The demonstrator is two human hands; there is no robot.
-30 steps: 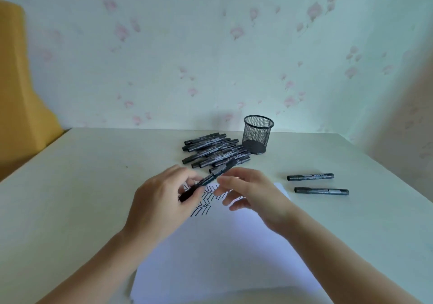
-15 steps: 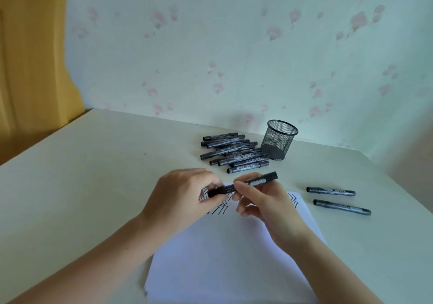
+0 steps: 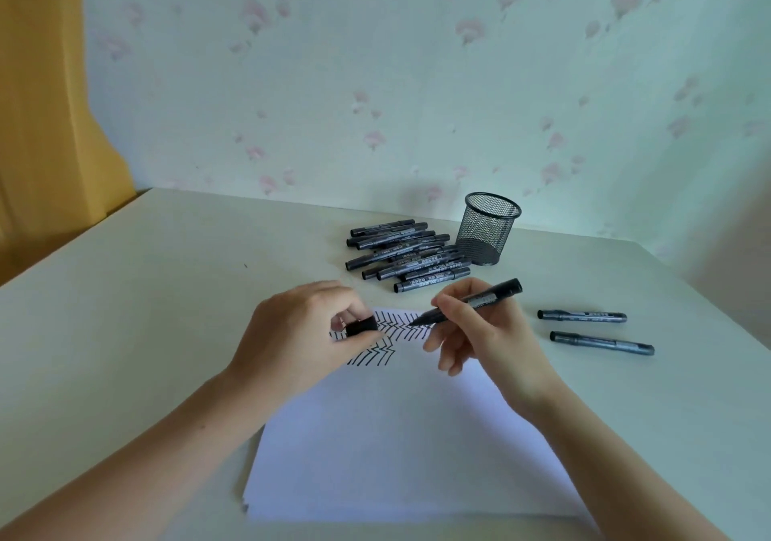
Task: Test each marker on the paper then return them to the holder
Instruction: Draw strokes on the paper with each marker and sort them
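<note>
Both hands grip: right (image 3: 479,332) holds marker (image 3: 471,302), its label unreadable; left (image 3: 300,332) pinches cap (image 3: 361,326).

Count at this moment: one mesh holder (image 3: 486,231); one stack of paper (image 3: 400,448), sheet number not resolvable; one uncapped marker (image 3: 467,304); one loose cap (image 3: 361,326); two capped markers (image 3: 582,315) lying apart to the right; one pile of markers (image 3: 406,256), roughly ten, exact number unclear from overlap.

Open tabletop (image 3: 175,315) leftward; marker pile (image 3: 406,259) crowding mesh holder (image 3: 486,229).
</note>
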